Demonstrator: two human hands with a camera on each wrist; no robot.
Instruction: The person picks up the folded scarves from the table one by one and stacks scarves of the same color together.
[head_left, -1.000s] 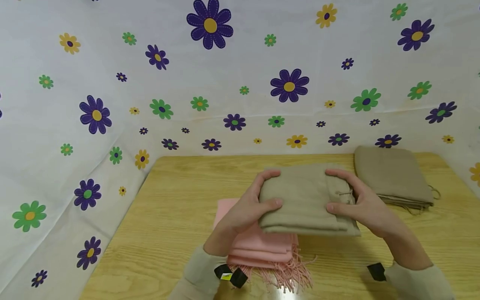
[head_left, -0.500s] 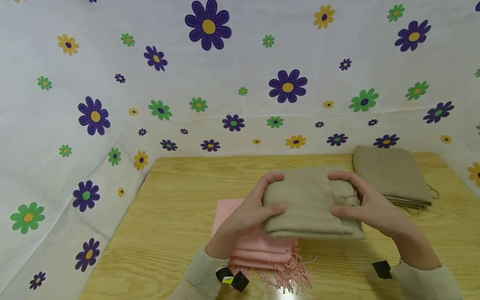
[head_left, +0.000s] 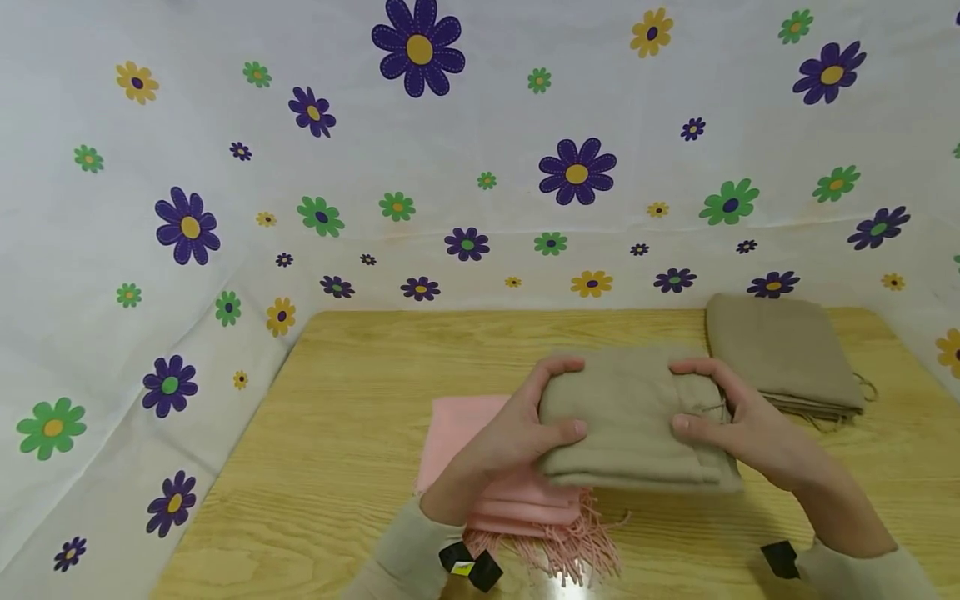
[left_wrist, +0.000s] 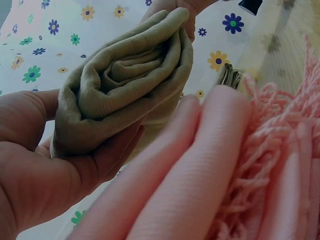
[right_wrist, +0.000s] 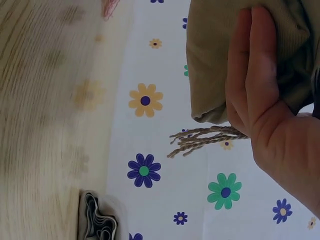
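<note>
A folded tan cloth (head_left: 630,417) is held up above the wooden table by both hands. The left hand (head_left: 517,433) grips its left end, thumb on the near face and fingers over the top edge. At its right end the right hand (head_left: 757,429) grips it the same way. In the left wrist view the cloth (left_wrist: 125,80) shows several folded layers at its end. Tan tassels (right_wrist: 200,138) hang beside the right hand (right_wrist: 270,100) in the right wrist view. Behind the left forearm lies a folded pink cloth (head_left: 461,429) with a fringe toward the near side.
Another folded tan cloth (head_left: 783,354) lies at the table's back right. The wooden table (head_left: 322,433) is bordered behind and at the sides by a white sheet (head_left: 450,125) printed with flowers. Black pieces are on both sleeves near the wrists.
Both hands have moved a little to the right and toward the near side with the tan cloth between them. The pink cloth and the other tan cloth have stayed in place.
</note>
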